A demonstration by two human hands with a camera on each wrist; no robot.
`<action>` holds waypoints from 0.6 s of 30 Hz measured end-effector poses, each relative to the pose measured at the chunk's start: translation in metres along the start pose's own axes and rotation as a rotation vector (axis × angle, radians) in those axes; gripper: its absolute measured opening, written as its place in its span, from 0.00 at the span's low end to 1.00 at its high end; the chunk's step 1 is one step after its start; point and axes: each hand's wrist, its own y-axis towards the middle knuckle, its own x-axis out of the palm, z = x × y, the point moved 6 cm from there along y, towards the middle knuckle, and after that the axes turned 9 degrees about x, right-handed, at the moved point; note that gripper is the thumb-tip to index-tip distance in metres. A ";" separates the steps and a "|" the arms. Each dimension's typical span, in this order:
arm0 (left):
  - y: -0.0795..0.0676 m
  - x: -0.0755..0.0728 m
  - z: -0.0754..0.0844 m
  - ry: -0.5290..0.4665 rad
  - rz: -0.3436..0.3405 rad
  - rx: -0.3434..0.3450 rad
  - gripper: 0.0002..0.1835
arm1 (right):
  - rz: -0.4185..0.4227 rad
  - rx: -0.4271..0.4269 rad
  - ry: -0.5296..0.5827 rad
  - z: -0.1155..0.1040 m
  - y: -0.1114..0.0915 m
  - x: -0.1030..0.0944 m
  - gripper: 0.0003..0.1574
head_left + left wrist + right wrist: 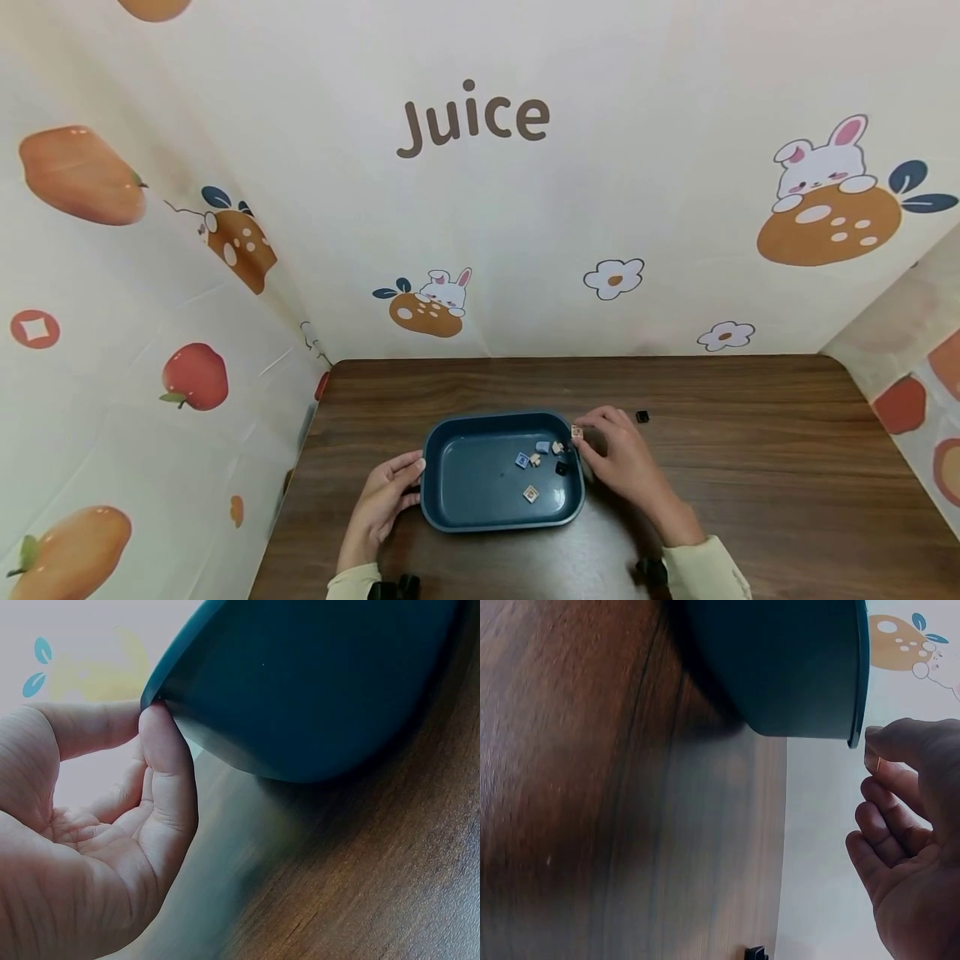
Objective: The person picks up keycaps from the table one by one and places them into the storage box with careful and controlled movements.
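Observation:
A blue rectangular tray (pixel 472 479) sits on the table. My left hand (pixel 385 498) pinches its left rim between thumb and finger; the left wrist view shows the grip on the tray's edge (pixel 300 690). At the right rim, my right hand (pixel 624 457) holds a small beige square block (pixel 577 432) between thumb and fingertips. In the right wrist view this block (pixel 871 761) is mostly hidden by the fingers. Inside the tray's right half lie several small pieces, among them a blue block (pixel 522 460), a beige block (pixel 531 494) and a black block (pixel 562 469).
One more black block (pixel 642 417) lies on the brown wooden table (pixel 750 467), behind and right of my right hand. A white printed sheet (pixel 525 208) stands along the table's back edge, with more of it at both sides.

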 end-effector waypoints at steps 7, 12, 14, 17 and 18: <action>0.000 0.001 0.000 0.001 0.000 0.004 0.30 | -0.027 -0.001 0.016 -0.005 -0.001 0.006 0.12; 0.000 0.002 0.000 0.003 -0.005 -0.002 0.30 | -0.031 -0.024 0.028 -0.009 -0.003 0.008 0.13; 0.000 0.001 0.000 0.000 -0.002 -0.005 0.30 | -0.036 -0.033 0.035 -0.011 -0.003 0.010 0.13; 0.000 0.001 0.000 -0.003 0.006 -0.009 0.30 | -0.051 -0.030 0.043 -0.012 -0.002 0.013 0.13; 0.000 0.001 0.000 -0.003 0.007 -0.009 0.30 | -0.057 -0.027 0.044 -0.012 -0.002 0.014 0.13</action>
